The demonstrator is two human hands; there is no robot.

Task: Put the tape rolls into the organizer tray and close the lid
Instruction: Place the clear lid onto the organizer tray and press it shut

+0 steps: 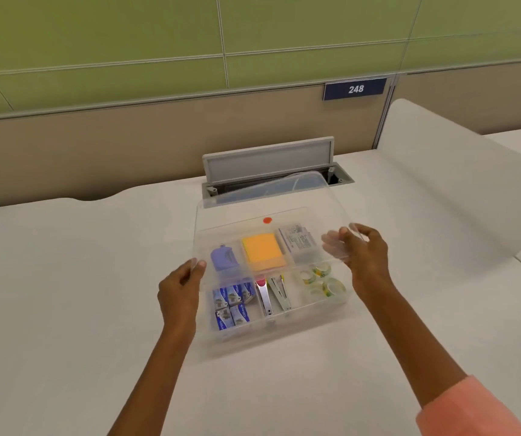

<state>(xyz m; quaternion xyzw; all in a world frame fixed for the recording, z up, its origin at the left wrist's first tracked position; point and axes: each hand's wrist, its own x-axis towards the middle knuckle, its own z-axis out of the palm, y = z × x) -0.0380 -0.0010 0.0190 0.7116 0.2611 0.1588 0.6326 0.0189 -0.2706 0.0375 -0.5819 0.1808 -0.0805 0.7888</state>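
Observation:
A clear plastic organizer tray [284,333] sits on the white desk in front of me. Several small tape rolls [323,280] lie in its front right compartment. The clear lid [252,212], marked with a red dot, hangs tilted over the back half of the tray. My left hand [179,289] pinches the lid's front left corner. My right hand [363,256] grips its right edge. The front compartments are uncovered.
Other compartments hold a purple sharpener [223,258], orange sticky notes [262,251], a white box [298,242], blue staple boxes [232,305] and staplers [273,295]. A raised grey cable hatch [268,160] stands behind the tray. A white partition [441,171] rises at right.

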